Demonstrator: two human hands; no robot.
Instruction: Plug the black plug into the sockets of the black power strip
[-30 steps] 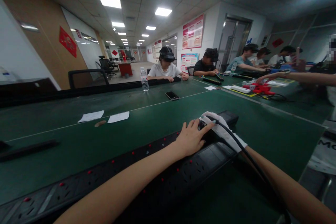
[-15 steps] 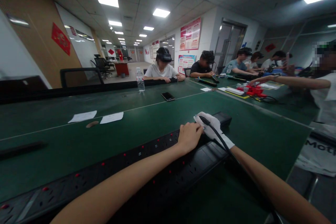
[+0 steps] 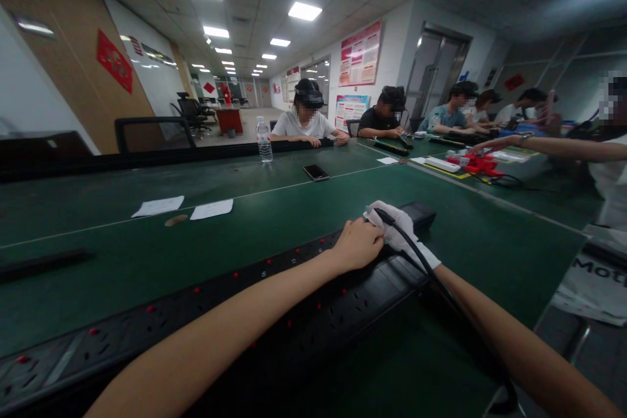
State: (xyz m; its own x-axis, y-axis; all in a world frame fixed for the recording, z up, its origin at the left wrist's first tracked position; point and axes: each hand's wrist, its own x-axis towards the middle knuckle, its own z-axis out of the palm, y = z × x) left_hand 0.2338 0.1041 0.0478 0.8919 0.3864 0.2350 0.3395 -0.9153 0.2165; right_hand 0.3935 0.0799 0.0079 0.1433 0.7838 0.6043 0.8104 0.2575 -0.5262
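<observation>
My bare left hand (image 3: 360, 243) is closed, its fingers bent and meeting the right hand's fingertips; what they pinch is hidden. In a white glove, my right hand (image 3: 402, 227) is closed around the plug end (image 3: 385, 215) of a black power cord. The cord (image 3: 448, 297) runs down along my right forearm. Beneath both hands lies a long black power strip (image 3: 171, 315) with red lights and sockets, stretching to the lower left. A second black power strip (image 3: 360, 305) lies alongside, nearer to me. Where the plug's front meets the strip is covered by my fingers.
On the green table (image 3: 274, 222) lie two paper slips (image 3: 211, 209), a phone (image 3: 316, 172) and a dark bar (image 3: 44, 264). A water bottle (image 3: 264, 140) stands at the far side. Several people sit around; one person's arm (image 3: 568, 147) reaches over red parts (image 3: 482, 164) at right.
My left hand's fingers, spread with the index finger stretched onto the glove one second ago, have curled closed against the right hand. The right hand keeps hold of the cord. The view shifted slightly.
</observation>
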